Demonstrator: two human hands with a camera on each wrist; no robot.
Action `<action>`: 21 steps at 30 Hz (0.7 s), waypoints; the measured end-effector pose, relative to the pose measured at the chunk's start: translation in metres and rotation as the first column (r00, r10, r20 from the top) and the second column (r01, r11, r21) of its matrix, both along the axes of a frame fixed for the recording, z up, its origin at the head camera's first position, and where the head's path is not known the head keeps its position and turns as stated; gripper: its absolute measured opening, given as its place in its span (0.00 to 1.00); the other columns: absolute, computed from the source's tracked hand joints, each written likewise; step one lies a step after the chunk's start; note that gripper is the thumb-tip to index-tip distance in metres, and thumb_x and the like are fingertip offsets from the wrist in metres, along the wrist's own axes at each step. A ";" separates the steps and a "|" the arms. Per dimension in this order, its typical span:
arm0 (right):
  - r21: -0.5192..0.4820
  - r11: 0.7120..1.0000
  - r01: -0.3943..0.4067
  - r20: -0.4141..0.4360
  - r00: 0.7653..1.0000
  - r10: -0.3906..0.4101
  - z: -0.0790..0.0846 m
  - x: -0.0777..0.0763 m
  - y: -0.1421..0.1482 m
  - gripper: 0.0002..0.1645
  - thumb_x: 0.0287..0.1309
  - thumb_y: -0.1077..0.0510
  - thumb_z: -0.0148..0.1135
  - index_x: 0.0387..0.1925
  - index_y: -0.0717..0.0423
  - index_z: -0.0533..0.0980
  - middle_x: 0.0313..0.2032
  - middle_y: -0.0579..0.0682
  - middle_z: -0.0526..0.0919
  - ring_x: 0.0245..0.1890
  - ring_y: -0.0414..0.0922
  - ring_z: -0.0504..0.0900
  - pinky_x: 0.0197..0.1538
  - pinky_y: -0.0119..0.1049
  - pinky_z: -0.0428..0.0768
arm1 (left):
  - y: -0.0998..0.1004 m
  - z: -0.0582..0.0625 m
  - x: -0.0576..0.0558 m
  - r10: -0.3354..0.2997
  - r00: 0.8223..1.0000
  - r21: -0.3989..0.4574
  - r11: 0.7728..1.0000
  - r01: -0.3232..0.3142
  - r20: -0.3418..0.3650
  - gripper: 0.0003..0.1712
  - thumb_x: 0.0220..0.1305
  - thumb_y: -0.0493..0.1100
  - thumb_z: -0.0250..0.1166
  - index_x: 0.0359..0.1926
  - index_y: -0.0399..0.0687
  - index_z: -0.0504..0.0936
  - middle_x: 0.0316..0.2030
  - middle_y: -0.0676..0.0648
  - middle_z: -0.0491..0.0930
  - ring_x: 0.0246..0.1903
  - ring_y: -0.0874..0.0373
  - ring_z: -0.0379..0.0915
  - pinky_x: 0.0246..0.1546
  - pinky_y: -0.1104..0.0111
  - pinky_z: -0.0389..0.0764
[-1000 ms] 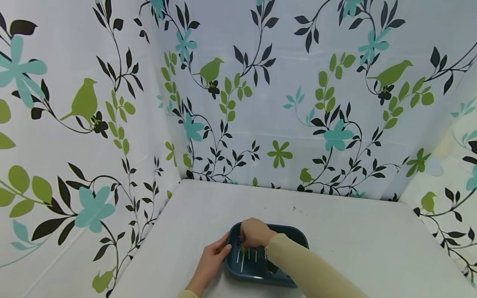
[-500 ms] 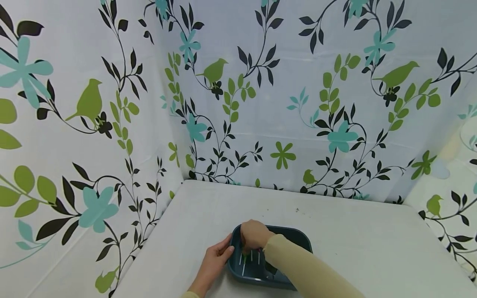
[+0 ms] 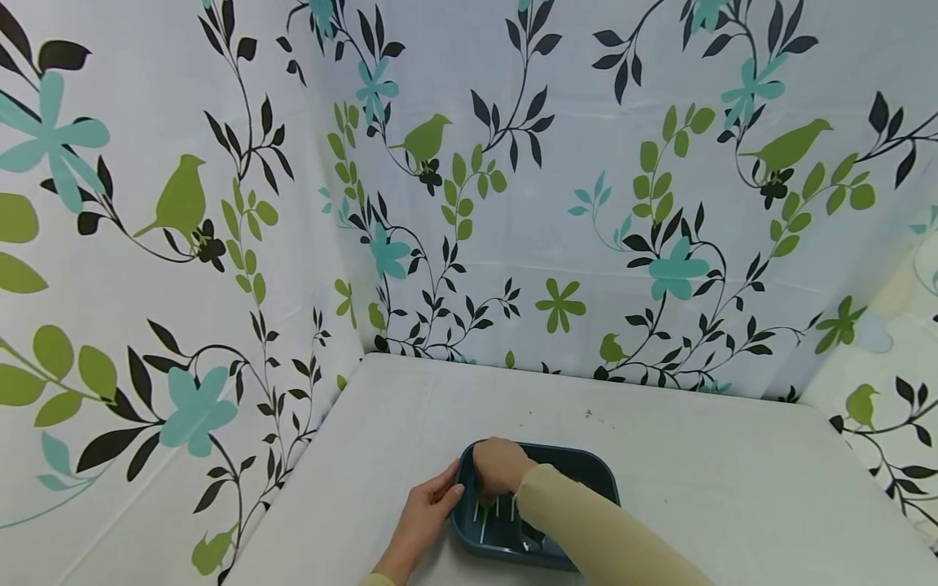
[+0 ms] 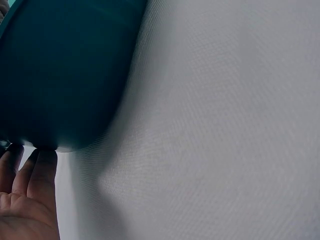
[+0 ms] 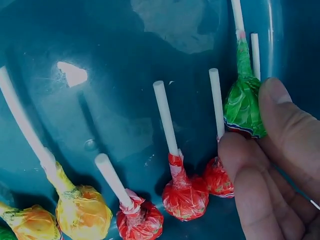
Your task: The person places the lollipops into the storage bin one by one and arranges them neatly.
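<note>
A dark blue-teal tray (image 3: pixel 604 476) with rounded corners stands on the white table. My right hand (image 3: pixel 501 465) reaches down inside its left part. In the right wrist view, thumb and forefinger pinch the wrapped head of a green lollipop (image 5: pixel 244 110), its white stick pointing away. Beside those fingers lie red lollipops (image 5: pixel 185 197), one partly hidden by the hand. Yellow lollipops (image 5: pixel 82 212) lie farther left. My left hand (image 3: pixel 425 517) is at the tray's left side; in the left wrist view its fairly straight fingers (image 4: pixel 42 175) touch the outer wall.
Another white stick (image 5: pixel 256 55) shows behind the green lollipop, its head hidden. A bit of green wrapper (image 5: pixel 5 234) shows at the lower left corner. Patterned cloth (image 3: pixel 469 268) hangs behind and beside the white table (image 3: pixel 703 464). The right sleeve (image 3: pixel 593 521) covers part of the tray.
My right hand has sunk slightly lower into the tray, covering more of the green lollipop. The left hand keeps its place on the tray. The head view has shifted slightly.
</note>
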State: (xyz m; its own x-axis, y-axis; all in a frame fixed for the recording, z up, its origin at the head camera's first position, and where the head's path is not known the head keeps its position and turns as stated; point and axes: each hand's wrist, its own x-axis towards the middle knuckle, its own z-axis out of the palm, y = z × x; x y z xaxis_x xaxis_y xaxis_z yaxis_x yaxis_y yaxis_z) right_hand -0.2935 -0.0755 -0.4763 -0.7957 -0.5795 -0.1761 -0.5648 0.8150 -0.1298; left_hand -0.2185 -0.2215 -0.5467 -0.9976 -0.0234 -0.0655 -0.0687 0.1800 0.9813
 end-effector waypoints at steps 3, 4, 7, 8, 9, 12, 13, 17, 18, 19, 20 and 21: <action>0.009 1.000 0.004 0.004 1.000 -0.004 0.005 0.003 0.000 0.15 0.38 0.57 0.87 0.29 0.55 0.88 0.25 0.45 0.86 0.24 0.39 0.76 0.41 0.36 0.89 | 0.000 0.000 0.000 -0.002 1.000 -0.001 1.000 0.002 0.000 0.29 0.76 0.44 0.60 0.73 0.43 0.69 0.72 0.35 0.68 0.71 0.38 0.66 0.65 0.53 0.77; 0.009 1.000 0.005 0.007 1.000 -0.005 0.006 0.004 -0.001 0.15 0.38 0.57 0.87 0.30 0.55 0.88 0.26 0.45 0.87 0.24 0.39 0.77 0.41 0.36 0.89 | 0.000 0.000 0.000 -0.002 1.000 -0.002 1.000 0.002 0.001 0.29 0.76 0.43 0.60 0.73 0.43 0.69 0.72 0.35 0.68 0.71 0.38 0.66 0.65 0.53 0.77; -0.005 1.000 0.009 0.013 1.000 -0.009 0.007 0.005 0.000 0.15 0.39 0.57 0.87 0.30 0.55 0.88 0.25 0.45 0.86 0.23 0.39 0.76 0.39 0.36 0.89 | 0.000 -0.001 -0.001 -0.003 1.000 -0.003 1.000 0.003 0.007 0.29 0.76 0.43 0.59 0.74 0.44 0.68 0.72 0.36 0.67 0.72 0.38 0.65 0.65 0.52 0.77; -0.015 1.000 0.009 0.017 1.000 -0.009 0.006 0.004 0.001 0.15 0.39 0.57 0.87 0.29 0.55 0.88 0.24 0.45 0.86 0.23 0.39 0.76 0.37 0.35 0.88 | 0.000 0.000 -0.001 -0.003 1.000 -0.004 1.000 0.003 0.009 0.29 0.76 0.43 0.59 0.74 0.44 0.68 0.72 0.36 0.67 0.72 0.38 0.65 0.65 0.52 0.77; -0.022 1.000 0.009 0.019 1.000 -0.008 0.006 0.004 0.002 0.15 0.38 0.57 0.87 0.28 0.55 0.88 0.24 0.44 0.86 0.22 0.39 0.76 0.36 0.34 0.88 | 0.001 0.000 -0.001 -0.004 1.000 -0.005 1.000 0.004 0.010 0.29 0.76 0.43 0.59 0.74 0.44 0.68 0.72 0.36 0.67 0.72 0.38 0.65 0.65 0.52 0.76; -0.045 0.999 -0.003 0.021 1.000 0.004 0.005 0.004 0.006 0.14 0.39 0.56 0.87 0.26 0.54 0.87 0.21 0.43 0.85 0.20 0.38 0.76 0.29 0.32 0.84 | 0.001 0.000 -0.001 0.001 1.000 -0.011 1.000 -0.001 0.014 0.29 0.76 0.43 0.60 0.74 0.43 0.69 0.72 0.36 0.66 0.73 0.38 0.63 0.66 0.52 0.75; -0.053 0.999 -0.006 0.025 1.000 0.008 0.006 0.004 0.007 0.13 0.39 0.57 0.87 0.26 0.54 0.87 0.21 0.43 0.84 0.19 0.38 0.76 0.26 0.31 0.83 | 0.001 0.000 0.000 0.002 1.000 -0.012 1.000 -0.002 0.015 0.29 0.76 0.43 0.60 0.74 0.43 0.69 0.72 0.36 0.66 0.73 0.38 0.63 0.66 0.52 0.75; -0.091 0.996 -0.016 0.036 0.999 0.019 0.008 0.005 0.012 0.12 0.42 0.58 0.85 0.24 0.55 0.86 0.18 0.43 0.82 0.13 0.37 0.75 0.18 0.28 0.76 | 0.001 0.001 -0.001 0.001 1.000 -0.013 1.000 -0.001 0.010 0.29 0.76 0.43 0.60 0.74 0.44 0.69 0.72 0.36 0.66 0.73 0.37 0.62 0.66 0.52 0.75; -0.098 0.995 -0.016 0.041 0.999 0.020 0.009 0.005 0.013 0.11 0.43 0.59 0.85 0.24 0.55 0.86 0.17 0.43 0.82 0.12 0.37 0.75 0.17 0.28 0.76 | 0.001 0.000 -0.001 -0.001 1.000 -0.012 1.000 0.001 0.010 0.29 0.76 0.43 0.60 0.74 0.44 0.69 0.72 0.36 0.66 0.73 0.37 0.62 0.66 0.52 0.75; -0.105 0.994 -0.016 0.044 0.999 0.021 0.009 0.005 0.014 0.11 0.43 0.59 0.84 0.24 0.56 0.86 0.17 0.43 0.82 0.12 0.37 0.75 0.17 0.27 0.76 | 0.001 0.000 -0.001 -0.001 1.000 -0.015 1.000 0.001 0.008 0.29 0.76 0.43 0.60 0.74 0.44 0.69 0.72 0.36 0.66 0.73 0.38 0.62 0.67 0.52 0.75; -0.109 0.994 -0.019 0.043 0.999 0.024 0.010 0.004 0.015 0.10 0.43 0.59 0.84 0.25 0.55 0.86 0.17 0.42 0.82 0.12 0.36 0.75 0.18 0.27 0.76 | 0.001 0.000 -0.001 -0.001 1.000 -0.018 1.000 0.001 0.007 0.29 0.76 0.43 0.60 0.74 0.44 0.69 0.73 0.36 0.66 0.73 0.38 0.62 0.67 0.52 0.74; -0.111 0.994 -0.020 0.046 0.999 0.025 0.011 0.004 0.016 0.10 0.43 0.59 0.84 0.25 0.55 0.87 0.18 0.42 0.83 0.13 0.36 0.75 0.19 0.26 0.77 | 0.000 0.000 -0.002 0.001 1.000 -0.022 1.000 -0.001 0.007 0.29 0.76 0.44 0.60 0.74 0.44 0.69 0.73 0.36 0.66 0.73 0.38 0.62 0.67 0.51 0.74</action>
State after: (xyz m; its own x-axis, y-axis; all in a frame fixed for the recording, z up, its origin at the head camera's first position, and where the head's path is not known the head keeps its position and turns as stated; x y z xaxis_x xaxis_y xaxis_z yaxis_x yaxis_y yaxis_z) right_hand -0.2898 -0.0593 -0.4658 -0.7744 -0.6154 -0.1469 -0.5741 0.7811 -0.2455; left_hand -0.2202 -0.2212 -0.5469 -0.9971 -0.0256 -0.0723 -0.0760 0.2014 0.9765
